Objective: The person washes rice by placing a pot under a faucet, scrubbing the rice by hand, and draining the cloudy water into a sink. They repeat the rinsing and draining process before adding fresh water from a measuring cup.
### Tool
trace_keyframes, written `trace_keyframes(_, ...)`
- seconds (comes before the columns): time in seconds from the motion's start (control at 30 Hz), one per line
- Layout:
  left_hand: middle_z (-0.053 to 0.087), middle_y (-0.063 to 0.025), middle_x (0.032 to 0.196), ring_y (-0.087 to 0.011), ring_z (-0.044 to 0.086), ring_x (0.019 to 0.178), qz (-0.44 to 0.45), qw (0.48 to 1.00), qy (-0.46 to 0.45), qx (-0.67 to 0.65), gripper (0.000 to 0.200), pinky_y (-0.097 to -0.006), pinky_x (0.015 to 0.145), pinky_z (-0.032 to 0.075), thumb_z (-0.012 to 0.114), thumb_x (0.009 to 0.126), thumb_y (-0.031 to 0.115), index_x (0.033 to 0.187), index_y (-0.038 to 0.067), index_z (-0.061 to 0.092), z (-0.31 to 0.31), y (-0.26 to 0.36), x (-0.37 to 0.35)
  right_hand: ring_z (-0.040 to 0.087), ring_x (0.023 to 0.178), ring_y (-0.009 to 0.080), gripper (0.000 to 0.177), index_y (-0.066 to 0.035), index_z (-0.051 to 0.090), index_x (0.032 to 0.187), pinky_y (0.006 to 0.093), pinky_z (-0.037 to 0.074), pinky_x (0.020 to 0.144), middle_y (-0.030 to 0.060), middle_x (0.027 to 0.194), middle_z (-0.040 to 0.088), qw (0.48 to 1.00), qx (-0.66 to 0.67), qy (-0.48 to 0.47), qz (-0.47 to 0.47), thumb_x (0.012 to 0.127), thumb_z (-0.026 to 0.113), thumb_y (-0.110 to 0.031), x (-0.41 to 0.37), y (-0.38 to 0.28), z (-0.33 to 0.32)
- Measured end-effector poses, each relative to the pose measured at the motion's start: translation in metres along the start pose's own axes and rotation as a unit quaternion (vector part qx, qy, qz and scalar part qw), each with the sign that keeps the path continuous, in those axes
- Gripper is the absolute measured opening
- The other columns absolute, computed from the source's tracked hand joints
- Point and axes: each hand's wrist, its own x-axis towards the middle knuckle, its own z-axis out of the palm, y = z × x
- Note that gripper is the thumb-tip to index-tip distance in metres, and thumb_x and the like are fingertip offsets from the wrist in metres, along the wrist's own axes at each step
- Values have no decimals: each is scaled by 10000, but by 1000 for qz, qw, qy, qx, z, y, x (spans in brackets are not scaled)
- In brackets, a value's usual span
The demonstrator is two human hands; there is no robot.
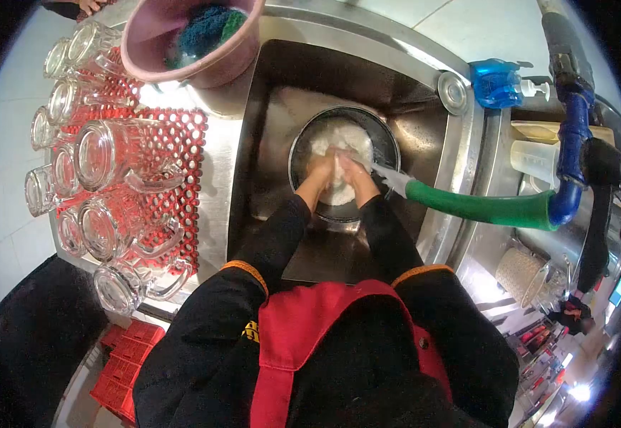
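A round black pot [302, 135] stands in the metal sink [267, 178], holding a white mass that looks like rice [357, 137]. Both of my hands reach into it from below. My left hand [319, 173] and my right hand [357, 175] meet at the middle of the pot, fingers curled in and pressed together over the white grains. Part of the fingertips is hidden in the white mass. From the right, a green hose [481, 203] with a pale end points at the pot, its tip close to my right hand.
Several glass mugs [100, 160] stand on a red perforated mat [189, 143] at left. Above them is a pink tub [146, 43] with blue and green scrubbers. A blue soap bottle [494, 84], sink stopper [454, 93] and blue pipe [574, 143] are at right. Red crates [126, 364] sit lower left.
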Motion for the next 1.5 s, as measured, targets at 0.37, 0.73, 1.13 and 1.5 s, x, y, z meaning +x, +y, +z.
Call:
trace_keyframes(0.37, 475, -254, 1127, -342, 480, 1036, 351, 854, 24, 384, 446, -384, 861, 387, 451, 814, 282, 1067, -85, 450, -8, -33, 66, 389, 1093, 373, 482, -2, 482, 1083, 449, 364, 881, 189, 1151, 461, 826, -482, 93, -277, 740, 529, -336, -81, -94, 11)
trace_keyframes(0.73, 466, -255, 1148, -299, 450, 1101, 17, 995, 12, 99, 683, -387, 915, 351, 459, 784, 472, 1172, -86, 393, -9, 16, -23, 521, 841, 189, 286, -62, 490, 1026, 310, 430, 692, 50, 977, 543, 961, 162, -215, -57, 821, 494, -262, 55, 65, -31)
trace_keyframes(1.13, 520, -264, 1059, -362, 502, 1012, 76, 989, 20, 123, 470, -380, 863, 379, 460, 762, 313, 1015, -75, 537, -37, 49, -25, 264, 1179, 432, 725, 57, 400, 1153, 463, 280, 949, 299, 1215, 354, 768, -566, 229, -193, 659, 584, -441, -20, -73, 42)
trace_keyframes(1.5, 528, -264, 1045, -361, 492, 1003, 57, 995, -83, 21, 613, -404, 845, 342, 299, 833, 438, 1002, -105, 527, -46, 38, -11, 161, 1234, 408, 644, 27, 312, 1248, 477, 182, 1000, 245, 1331, 199, 696, -685, 5, -215, 688, 571, -156, -73, -56, 28)
